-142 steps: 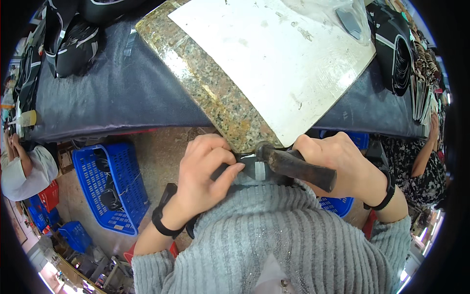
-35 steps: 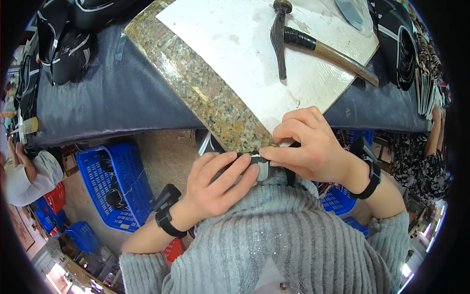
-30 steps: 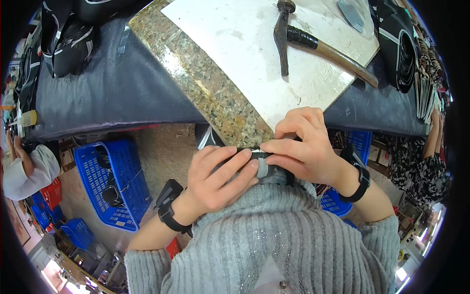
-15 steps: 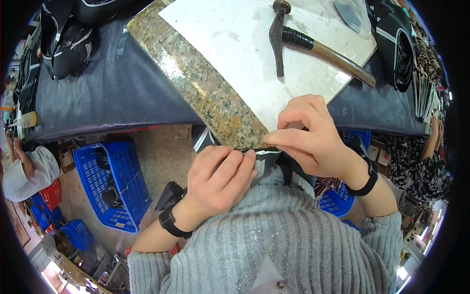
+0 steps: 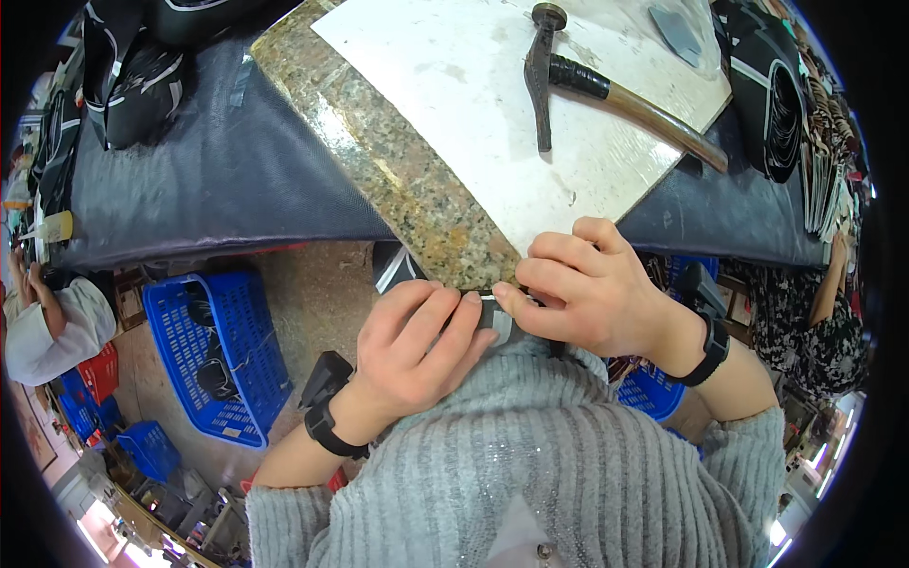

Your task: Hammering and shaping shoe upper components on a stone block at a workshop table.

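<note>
My left hand (image 5: 412,346) is closed, its fingertips pressing on a black strip with a light grey patch (image 5: 502,324) at the near corner of the stone slab (image 5: 440,222). Close beside it, my right hand (image 5: 592,293) pinches the same black strip, its thumb and forefinger almost meeting the left fingertips. Most of the strip is hidden under my fingers and against my grey sweater. Beyond my hands, a hammer (image 5: 540,80) with a wooden handle rests on a white board (image 5: 454,95), which lies over the slab.
Black pieces with white trim (image 5: 133,95) lie at the table's far left, and a bundle of similar pieces (image 5: 769,95) at the right. A blue basket (image 5: 265,360) stands on the floor to my left. Other people sit at both sides, one in a white top (image 5: 62,331).
My right hand has shifted left and a little nearer me along the black strip, closing the gap to my left hand. The left hand has barely moved.
</note>
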Available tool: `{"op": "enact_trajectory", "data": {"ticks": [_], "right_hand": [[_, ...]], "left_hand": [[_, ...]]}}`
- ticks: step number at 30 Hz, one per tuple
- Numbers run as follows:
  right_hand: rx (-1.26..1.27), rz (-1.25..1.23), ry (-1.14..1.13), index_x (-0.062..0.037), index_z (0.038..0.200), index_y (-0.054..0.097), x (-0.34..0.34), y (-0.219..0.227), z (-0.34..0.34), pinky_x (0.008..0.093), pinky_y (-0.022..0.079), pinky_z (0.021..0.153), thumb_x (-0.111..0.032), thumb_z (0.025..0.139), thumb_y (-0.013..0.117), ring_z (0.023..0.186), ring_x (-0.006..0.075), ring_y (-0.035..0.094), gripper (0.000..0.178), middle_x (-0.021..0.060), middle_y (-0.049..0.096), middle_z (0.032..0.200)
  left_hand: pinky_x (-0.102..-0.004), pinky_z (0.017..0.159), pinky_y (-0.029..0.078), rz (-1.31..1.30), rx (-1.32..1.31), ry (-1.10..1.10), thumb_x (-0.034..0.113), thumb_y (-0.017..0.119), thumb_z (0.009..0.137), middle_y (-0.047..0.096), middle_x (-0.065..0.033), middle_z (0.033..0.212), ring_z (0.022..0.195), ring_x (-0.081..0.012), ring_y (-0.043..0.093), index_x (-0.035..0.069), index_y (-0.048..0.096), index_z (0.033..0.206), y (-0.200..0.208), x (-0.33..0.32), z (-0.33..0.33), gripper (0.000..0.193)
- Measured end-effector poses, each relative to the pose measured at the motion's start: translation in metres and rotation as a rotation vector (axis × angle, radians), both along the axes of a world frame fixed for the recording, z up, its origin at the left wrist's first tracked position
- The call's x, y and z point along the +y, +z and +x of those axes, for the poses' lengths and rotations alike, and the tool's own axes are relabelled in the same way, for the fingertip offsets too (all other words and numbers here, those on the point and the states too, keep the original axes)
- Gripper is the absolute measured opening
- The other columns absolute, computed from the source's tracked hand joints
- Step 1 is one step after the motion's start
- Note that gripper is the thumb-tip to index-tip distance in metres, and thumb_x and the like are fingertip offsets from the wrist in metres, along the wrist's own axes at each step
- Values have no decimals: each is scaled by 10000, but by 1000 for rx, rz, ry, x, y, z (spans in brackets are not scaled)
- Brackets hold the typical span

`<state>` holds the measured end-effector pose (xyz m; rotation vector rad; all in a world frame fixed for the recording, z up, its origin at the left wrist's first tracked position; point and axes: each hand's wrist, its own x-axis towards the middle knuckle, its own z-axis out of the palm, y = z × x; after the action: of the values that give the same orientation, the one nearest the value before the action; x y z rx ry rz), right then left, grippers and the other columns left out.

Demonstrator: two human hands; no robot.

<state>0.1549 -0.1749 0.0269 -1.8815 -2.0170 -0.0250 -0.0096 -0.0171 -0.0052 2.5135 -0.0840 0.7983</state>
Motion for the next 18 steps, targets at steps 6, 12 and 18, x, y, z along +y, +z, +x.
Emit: {"op": "enact_trajectory", "data": {"ticks": [6, 12, 18], "right_hand": [[-24, -35, 55, -146, 982, 631, 4, 9, 4, 336, 403, 776, -125, 759, 614, 1011, 182, 562, 225, -1, 581, 929], [54, 188, -281, -96, 1128, 624, 19, 21, 62, 391, 428, 817, -48, 732, 642, 977, 307, 544, 399, 113, 571, 1069], [-145, 97, -439, -22, 1193, 541, 35, -2, 95, 412, 432, 834, -46, 810, 606, 1067, 318, 520, 389, 122, 548, 1126]], "left_hand": [[-342, 680, 514, 61, 34, -44, 128, 791, 648, 597, -86, 946, 837, -259, 583, 28, 661, 959, 7, 5, 3, 352], [-340, 675, 514, 78, 42, -44, 132, 780, 655, 592, -94, 935, 829, -266, 582, 18, 659, 967, 8, 5, 1, 353], [-338, 673, 515, 87, 14, -40, 132, 776, 659, 591, -101, 932, 826, -272, 582, 11, 661, 963, 5, 4, 2, 346]]}}
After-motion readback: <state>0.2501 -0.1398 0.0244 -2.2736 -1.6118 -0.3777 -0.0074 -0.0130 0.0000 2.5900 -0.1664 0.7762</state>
